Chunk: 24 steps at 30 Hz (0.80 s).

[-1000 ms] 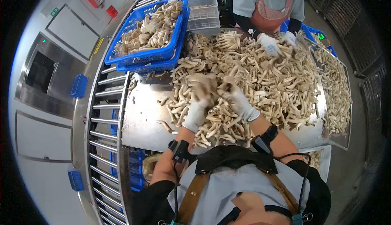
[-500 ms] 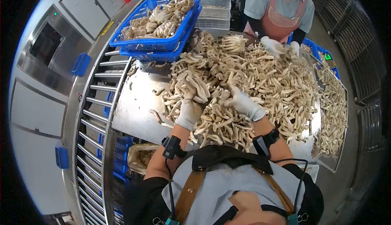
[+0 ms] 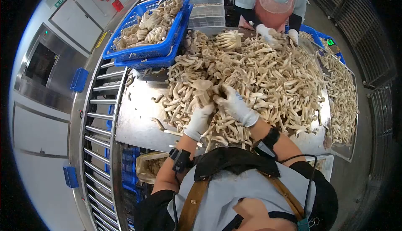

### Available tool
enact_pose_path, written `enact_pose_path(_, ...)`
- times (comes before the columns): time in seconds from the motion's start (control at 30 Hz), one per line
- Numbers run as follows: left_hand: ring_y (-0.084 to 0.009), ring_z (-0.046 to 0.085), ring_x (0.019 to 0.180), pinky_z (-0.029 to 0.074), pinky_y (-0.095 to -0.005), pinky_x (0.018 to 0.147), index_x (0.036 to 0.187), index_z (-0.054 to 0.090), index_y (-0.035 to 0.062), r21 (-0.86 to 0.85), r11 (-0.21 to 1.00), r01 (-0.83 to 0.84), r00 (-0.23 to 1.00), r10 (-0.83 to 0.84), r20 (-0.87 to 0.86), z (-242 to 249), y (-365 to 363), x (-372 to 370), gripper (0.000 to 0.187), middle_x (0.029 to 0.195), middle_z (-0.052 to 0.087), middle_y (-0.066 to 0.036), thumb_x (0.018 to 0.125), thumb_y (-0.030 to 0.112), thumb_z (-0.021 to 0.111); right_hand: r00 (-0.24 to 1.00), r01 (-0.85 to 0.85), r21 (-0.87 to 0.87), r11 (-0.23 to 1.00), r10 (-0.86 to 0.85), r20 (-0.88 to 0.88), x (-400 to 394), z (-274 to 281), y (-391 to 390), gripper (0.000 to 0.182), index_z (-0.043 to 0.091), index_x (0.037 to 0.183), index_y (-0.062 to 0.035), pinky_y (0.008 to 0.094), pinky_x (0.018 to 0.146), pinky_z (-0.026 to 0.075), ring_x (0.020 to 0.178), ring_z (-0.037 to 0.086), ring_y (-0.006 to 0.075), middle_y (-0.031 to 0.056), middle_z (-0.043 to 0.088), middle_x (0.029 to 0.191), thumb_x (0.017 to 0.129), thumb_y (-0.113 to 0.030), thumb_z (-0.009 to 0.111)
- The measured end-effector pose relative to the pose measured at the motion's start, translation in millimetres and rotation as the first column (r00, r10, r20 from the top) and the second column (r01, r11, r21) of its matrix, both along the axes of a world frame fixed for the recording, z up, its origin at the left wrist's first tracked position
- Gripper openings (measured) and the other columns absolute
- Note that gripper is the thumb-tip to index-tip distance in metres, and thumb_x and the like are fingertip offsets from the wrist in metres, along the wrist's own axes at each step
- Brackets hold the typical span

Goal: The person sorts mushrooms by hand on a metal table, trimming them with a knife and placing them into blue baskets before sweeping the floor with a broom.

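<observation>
A wide heap of pale mushrooms [image 3: 276, 84] covers much of the metal table [image 3: 136, 124]. My left hand [image 3: 198, 121], in a white glove, is closed round a small mushroom cluster [image 3: 204, 91] with a broad cap on top. Close to its right, my gloved right hand [image 3: 235, 104] has its fingertips pinched at the cluster's side; the small piece between them is partly hidden. Both hands are over the near left part of the heap. Loose stems lie around my wrists.
Stacked blue baskets [image 3: 167, 49] with mushrooms stand at the back left, beside the roller conveyor [image 3: 98, 128]. Clear bins [image 3: 206, 11] are behind. Across the table a co-worker [image 3: 274, 5] in a pink apron handles mushrooms. A mushroom-filled tray [image 3: 341, 105] is at the right.
My left hand has turned and raised the cluster, now cap upward. My right hand has moved left and its fingers now meet the cluster. The view has shifted slightly.
</observation>
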<state>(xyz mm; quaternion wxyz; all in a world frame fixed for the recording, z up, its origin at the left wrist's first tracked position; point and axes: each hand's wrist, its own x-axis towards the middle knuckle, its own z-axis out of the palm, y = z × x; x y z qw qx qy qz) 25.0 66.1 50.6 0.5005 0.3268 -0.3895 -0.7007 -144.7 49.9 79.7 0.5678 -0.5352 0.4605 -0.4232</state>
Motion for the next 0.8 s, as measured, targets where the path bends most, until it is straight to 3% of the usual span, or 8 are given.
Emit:
enact_pose_path(0.1,-0.0185,0.053,0.114,0.044,-0.0346,0.098,0.134,0.042,0.0082,0.104,0.993,-0.054,0.980,0.072,-0.185,-4,-7,0,0.048,0.126,0.053,-0.006,0.090,0.010,0.059,0.999,-0.019,0.017,1.000,0.020,-0.027,-10,-5,2,0.055,0.045,0.129,0.0062,0.0318,0.089,0.047,0.101,0.057,0.0222,0.0135,0.060,0.111,0.087,-0.023,0.065)
enact_pose_path(0.23,-0.0194,0.058,0.099,0.048,-0.0337,0.088,0.134,0.039,0.0089,0.009,0.991,-0.134,0.986,0.135,-0.098,6,-4,-3,0.051,0.116,0.057,-0.006,0.088,0.010,0.061,0.800,0.279,0.126,0.952,-0.303,0.519,-5,1,9,0.046,0.043,0.133,0.0018,0.0278,0.079,0.053,0.089,0.059,0.0172,0.0122,0.057,0.106,0.091,-0.010,0.058)
enact_pose_path(0.33,-0.0176,0.057,0.096,0.049,-0.0308,0.085,0.134,0.039,0.0075,-0.091,0.992,-0.088,0.964,0.108,0.244,7,1,-14,0.052,0.112,0.057,-0.005,0.086,0.006,0.060,0.976,0.116,0.051,0.992,-0.104,-0.194,3,23,18,0.042,0.045,0.130,0.0012,0.0311,0.078,0.056,0.091,0.060,0.0195,0.0136,0.054,0.107,0.090,-0.005,0.056)
enact_pose_path(0.4,-0.0176,0.057,0.097,0.049,-0.0306,0.085,0.134,0.040,0.0075,0.046,0.990,-0.133,0.991,0.132,0.019,-15,-14,-4,0.052,0.113,0.057,-0.005,0.085,0.004,0.061,0.982,0.055,-0.002,0.998,-0.054,-0.179,-11,16,11,0.042,0.045,0.129,0.0024,0.0313,0.079,0.055,0.092,0.061,0.0210,0.0166,0.055,0.108,0.090,-0.006,0.057)
enact_pose_path(0.47,-0.0140,0.056,0.103,0.048,-0.0294,0.088,0.130,0.045,0.0075,0.101,0.991,-0.086,0.972,0.106,-0.210,2,-11,3,0.049,0.116,0.057,-0.002,0.085,0.004,0.063,0.956,0.098,0.161,0.982,-0.137,0.258,-18,34,15,0.041,0.047,0.125,0.0053,0.0305,0.083,0.051,0.096,0.060,0.0240,0.0178,0.058,0.109,0.089,-0.010,0.059)
enact_pose_path(0.6,-0.0176,0.057,0.101,0.049,-0.0331,0.089,0.120,0.053,0.0066,0.102,0.994,-0.023,0.999,0.020,0.027,11,-2,-4,0.032,0.111,0.059,-0.006,0.088,0.006,0.058,0.982,0.018,-0.304,0.952,-0.074,-0.174,-10,-32,-8,0.034,0.052,0.119,0.0040,0.0271,0.083,0.050,0.095,0.059,0.0176,0.0117,0.059,0.106,0.087,-0.006,0.060)
enact_pose_path(0.7,-0.0194,0.057,0.100,0.049,-0.0337,0.090,0.117,0.054,0.0089,0.300,0.954,0.026,0.910,0.102,-0.402,6,-18,13,0.031,0.113,0.056,-0.006,0.087,0.003,0.058,0.986,0.039,0.056,0.998,-0.048,0.157,-21,16,4,0.039,0.053,0.120,0.0026,0.0246,0.083,0.048,0.095,0.057,0.0126,0.0084,0.060,0.109,0.085,-0.008,0.065)
enact_pose_path(0.8,-0.0220,0.053,0.110,0.045,-0.0362,0.098,0.124,0.051,0.0092,-0.039,0.985,0.169,0.983,-0.171,-0.061,-7,-13,15,0.033,0.125,0.052,-0.006,0.092,0.009,0.055,0.975,-0.029,-0.030,0.999,0.035,0.219,-13,-4,-4,0.042,0.052,0.122,0.0025,0.0224,0.079,0.048,0.093,0.056,0.0095,0.0066,0.060,0.108,0.084,-0.008,0.067)
